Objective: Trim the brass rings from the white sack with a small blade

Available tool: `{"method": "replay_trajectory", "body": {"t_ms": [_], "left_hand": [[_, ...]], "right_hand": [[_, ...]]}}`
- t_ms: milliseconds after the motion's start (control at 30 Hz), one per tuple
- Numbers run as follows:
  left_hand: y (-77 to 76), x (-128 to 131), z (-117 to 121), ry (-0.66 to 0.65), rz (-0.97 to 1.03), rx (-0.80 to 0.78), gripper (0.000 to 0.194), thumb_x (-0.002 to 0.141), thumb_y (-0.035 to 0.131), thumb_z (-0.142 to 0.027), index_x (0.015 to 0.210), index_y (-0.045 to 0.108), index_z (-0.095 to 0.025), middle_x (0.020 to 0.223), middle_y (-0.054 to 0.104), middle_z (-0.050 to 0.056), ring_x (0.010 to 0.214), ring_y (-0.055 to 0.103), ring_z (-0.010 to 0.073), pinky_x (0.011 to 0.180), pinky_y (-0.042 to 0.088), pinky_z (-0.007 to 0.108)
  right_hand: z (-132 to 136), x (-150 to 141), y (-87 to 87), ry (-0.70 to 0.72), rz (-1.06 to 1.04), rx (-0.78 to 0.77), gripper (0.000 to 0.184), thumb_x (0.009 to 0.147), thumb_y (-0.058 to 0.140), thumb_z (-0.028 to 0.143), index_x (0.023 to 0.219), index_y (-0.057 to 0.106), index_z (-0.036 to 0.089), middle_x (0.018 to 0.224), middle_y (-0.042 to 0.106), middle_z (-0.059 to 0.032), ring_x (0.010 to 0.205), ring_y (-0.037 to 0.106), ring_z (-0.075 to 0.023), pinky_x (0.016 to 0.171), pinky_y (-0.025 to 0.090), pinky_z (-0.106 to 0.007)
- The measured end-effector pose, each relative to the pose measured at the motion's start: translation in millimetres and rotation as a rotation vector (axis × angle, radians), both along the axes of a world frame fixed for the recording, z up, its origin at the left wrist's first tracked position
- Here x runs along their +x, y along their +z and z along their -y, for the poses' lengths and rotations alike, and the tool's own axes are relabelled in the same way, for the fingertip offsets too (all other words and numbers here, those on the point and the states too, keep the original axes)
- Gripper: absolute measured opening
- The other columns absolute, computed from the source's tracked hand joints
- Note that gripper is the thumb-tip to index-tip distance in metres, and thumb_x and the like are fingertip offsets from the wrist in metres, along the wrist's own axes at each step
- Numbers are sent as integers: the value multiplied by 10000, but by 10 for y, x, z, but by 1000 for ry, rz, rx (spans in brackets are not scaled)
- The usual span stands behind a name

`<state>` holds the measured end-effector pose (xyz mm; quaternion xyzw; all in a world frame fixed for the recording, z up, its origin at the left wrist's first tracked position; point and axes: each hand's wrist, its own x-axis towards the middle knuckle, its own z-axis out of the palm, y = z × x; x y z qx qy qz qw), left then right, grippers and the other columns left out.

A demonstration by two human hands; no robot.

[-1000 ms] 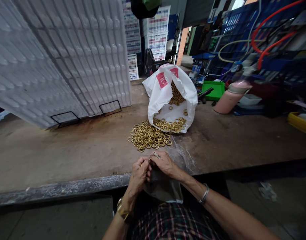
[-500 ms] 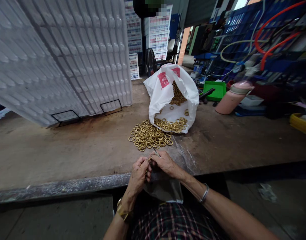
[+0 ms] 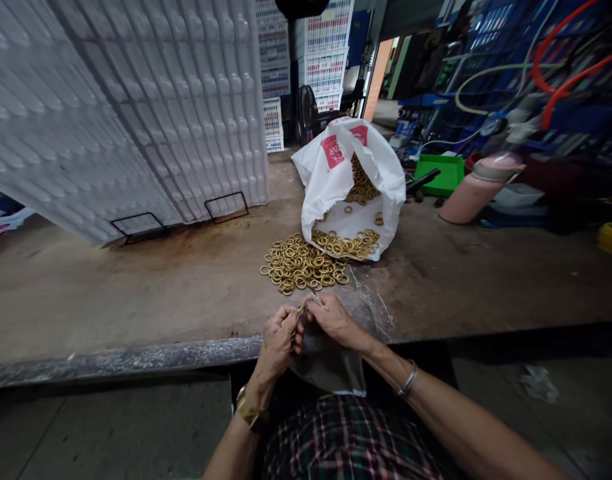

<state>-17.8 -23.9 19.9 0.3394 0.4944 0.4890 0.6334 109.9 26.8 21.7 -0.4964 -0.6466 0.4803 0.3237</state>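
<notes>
At the table's front edge my two hands are close together. My left hand [image 3: 280, 337] is closed around a brass-coloured ring [image 3: 301, 309] pinched at the fingertips; whether more rings are in the palm I cannot tell. In my right hand [image 3: 335, 321] is a small slim tool [image 3: 317, 299] with a pale body and a dark, thin tip, its fingers touching or close to the ring. Just beyond the hands lies a pile of brass-coloured rings [image 3: 301, 263]. It spills from a white plastic sack [image 3: 331, 180] lying on its side, with more rings inside.
Tall ribbed translucent trays [image 3: 186, 113] stand at the left, with black wire stands [image 3: 226, 207] at their foot. To the right are a pink bottle [image 3: 469, 197] and a green tray [image 3: 441, 175]. A clear plastic sheet [image 3: 331, 373] hangs below the table edge [image 3: 186, 357].
The view has shifted slightly, so the scene sits a little further right and higher. Both hands keep their hold on the ring and the tool, with only small finger movement.
</notes>
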Motion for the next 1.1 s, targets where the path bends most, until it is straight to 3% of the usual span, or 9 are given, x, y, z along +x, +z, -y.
{"method": "replay_trajectory", "body": {"t_ms": [133,333,600,833,967,1100], "left_hand": [[-10,10,-9,28,-11,-14,352,719,598,-499,761,467,-175,535,482,-70,369,378,37,328,300,144],[-22,9,-12,13,-23,-2,343,736,584,-498,754,460,-178,555,485,-68,379,379,34,335,297,144],[131,-178,190,-17,192,-36,291,740,627,-416,787,468,-177,602,501,-52,429,409,42,364,305,141],[189,-507,541,-4,247,-128,246,745,640,-346,787,498,-150,753,604,32,439,389,34,346,290,140],[78,-531,734,-21,230,-220,245,745,638,-343,781,514,-133,824,642,83,456,399,37,347,293,139],[-86,-452,920,-96,220,-329,243,756,624,-354,755,521,-134,807,640,70,447,397,32,344,284,132]], "right_hand": [[15,10,-55,1,204,138,181,728,395,138,751,572,170,615,569,2,559,493,-111,544,344,-205],[51,12,-108,148,589,304,186,721,413,128,779,583,181,649,608,-29,579,509,-133,534,285,-231],[-111,309,-67,56,941,353,255,742,439,176,958,573,196,784,657,-64,667,568,-181,553,280,-262],[-100,482,-190,3,872,487,263,727,430,128,940,578,171,849,647,-66,732,547,-181,595,284,-264],[-82,480,-250,30,838,516,247,716,435,124,918,572,162,853,642,-64,734,537,-178,598,275,-263],[-84,493,-266,34,807,537,241,727,428,120,918,569,163,880,637,-64,755,535,-173,610,278,-261]]}}
